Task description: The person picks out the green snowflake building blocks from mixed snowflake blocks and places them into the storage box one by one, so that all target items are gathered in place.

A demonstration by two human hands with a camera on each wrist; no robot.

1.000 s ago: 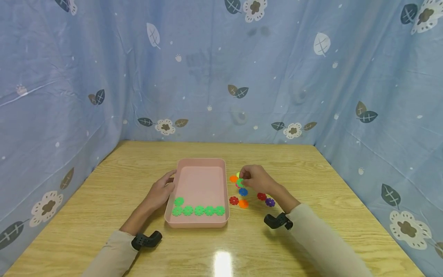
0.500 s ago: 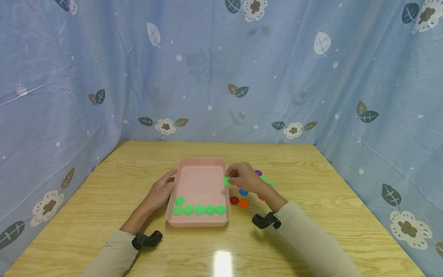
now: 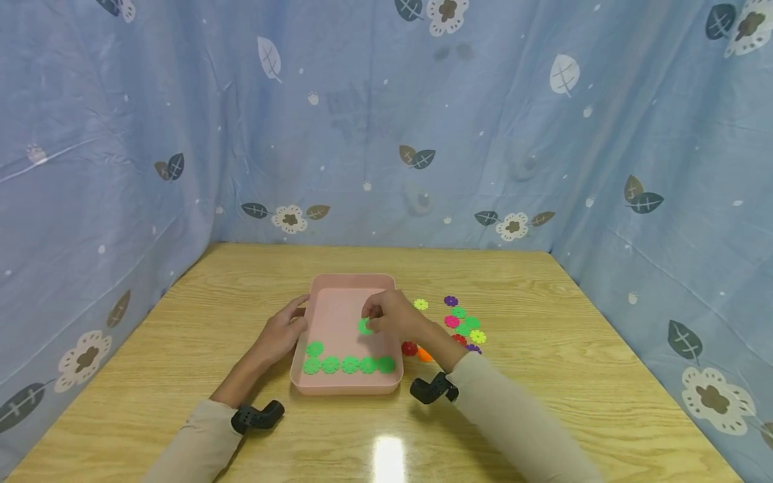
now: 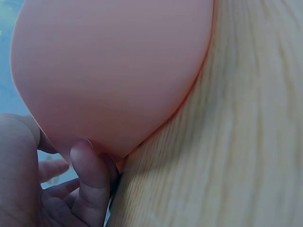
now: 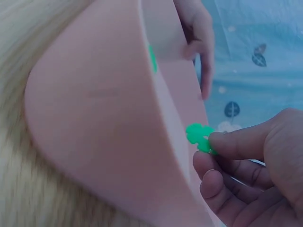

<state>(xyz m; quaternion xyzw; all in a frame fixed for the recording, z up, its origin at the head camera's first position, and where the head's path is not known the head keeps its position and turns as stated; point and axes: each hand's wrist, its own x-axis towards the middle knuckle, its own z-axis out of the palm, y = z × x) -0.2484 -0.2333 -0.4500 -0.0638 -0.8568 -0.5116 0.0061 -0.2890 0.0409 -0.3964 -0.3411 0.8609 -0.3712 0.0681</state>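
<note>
My right hand (image 3: 395,316) pinches a green flower-shaped plastic disc (image 5: 198,135) between thumb and index finger. It is over the right half of the pink tray (image 3: 347,390). In the right wrist view the disc is upright, with its notched edge showing. My left hand (image 3: 280,333) holds the tray's left side, its thumb at the rim and a fingertip (image 4: 87,156) against the outer wall. Inside the tray, several green discs (image 3: 331,364) form a row along the near wall. One more green disc (image 3: 315,349) lies just behind the row's left end.
Right of the tray, loose flower discs lie on the wooden table (image 3: 543,376): yellow (image 3: 421,304), purple (image 3: 451,301), pink (image 3: 451,322), green (image 3: 472,323), red (image 3: 409,349) and orange (image 3: 425,355). My right forearm covers some of them. A blue patterned curtain (image 3: 362,134) surrounds the table.
My right hand has carried the green disc left, from the loose discs across the tray's right rim to above its floor. My left hand stays at the tray's left side.
</note>
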